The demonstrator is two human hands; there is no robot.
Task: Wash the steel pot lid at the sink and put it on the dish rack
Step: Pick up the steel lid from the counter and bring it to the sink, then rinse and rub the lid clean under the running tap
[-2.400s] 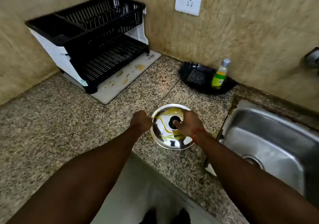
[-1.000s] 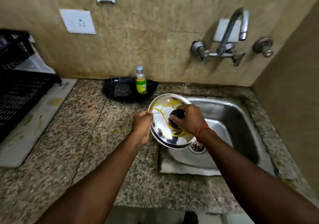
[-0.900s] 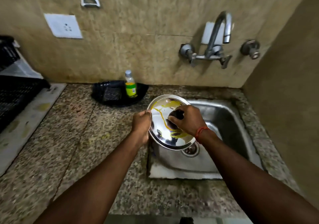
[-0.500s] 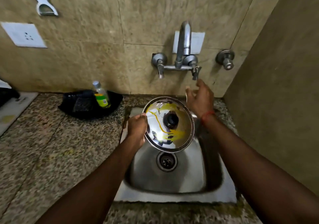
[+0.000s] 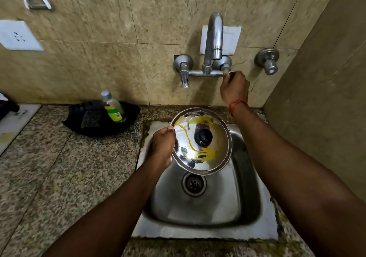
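The round steel pot lid [image 5: 206, 157], with a black knob and yellow streaks on top, hangs tilted over the steel sink [image 5: 198, 213]. My left hand [image 5: 163, 146] grips its left rim. My right hand [image 5: 234, 88] is up at the wall, closed around the right handle of the tap [image 5: 213, 45]. No water runs from the spout. Of the dish rack only a dark corner [image 5: 8, 106] shows at the far left edge, on its white tray.
A black dish [image 5: 89, 126] with a scrub pad and a green-labelled soap bottle [image 5: 113, 108] sits on the granite counter left of the sink. A second valve [image 5: 267, 61] sticks out of the wall on the right. A side wall closes off the right.
My right hand let go of the lid's knob and rose to the right tap handle. My left hand carried the lid from the counter to over the sink basin.
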